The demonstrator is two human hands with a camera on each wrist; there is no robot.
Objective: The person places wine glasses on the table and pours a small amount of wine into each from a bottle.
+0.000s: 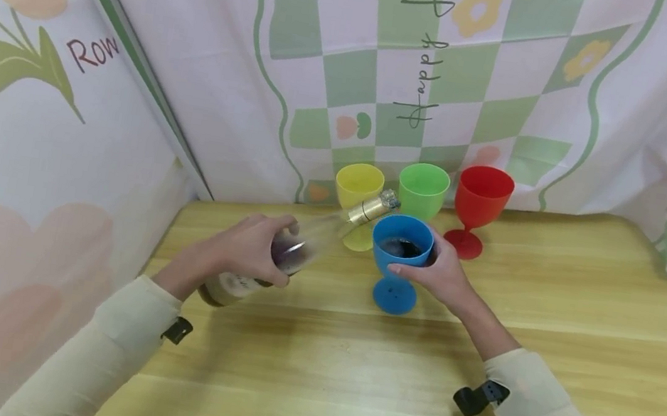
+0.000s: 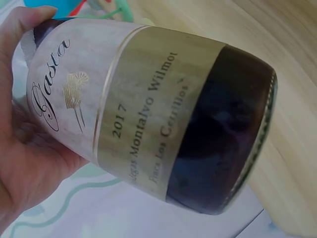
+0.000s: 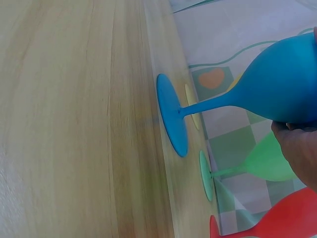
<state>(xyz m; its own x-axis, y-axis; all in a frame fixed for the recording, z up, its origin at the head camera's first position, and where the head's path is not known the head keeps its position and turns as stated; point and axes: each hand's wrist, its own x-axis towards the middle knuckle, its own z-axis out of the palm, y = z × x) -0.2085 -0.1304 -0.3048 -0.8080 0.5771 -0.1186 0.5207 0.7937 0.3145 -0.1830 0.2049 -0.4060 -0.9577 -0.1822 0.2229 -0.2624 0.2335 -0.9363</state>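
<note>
A wine bottle (image 2: pixel 143 104) with a pale label lies tilted in my left hand (image 1: pixel 256 247), its gold-foiled neck (image 1: pixel 368 210) pointing up and to the right. The bottle's mouth is just behind and left of a blue goblet (image 1: pixel 394 295) in the head view. Dark liquid (image 1: pixel 403 248) sits inside that goblet. My right hand (image 1: pixel 445 271) holds the goblet's bowl from the right, thumb across the near side. The goblet is upright, its round foot at the tabletop; whether it touches the wood I cannot tell.
Behind stand a yellow goblet (image 1: pixel 360 182), partly hidden by the bottle neck, a green goblet (image 1: pixel 423 189) and a red goblet (image 1: pixel 483 194). The wooden table (image 1: pixel 306 391) ends at a patterned curtain (image 1: pixel 340 79) behind and on the left.
</note>
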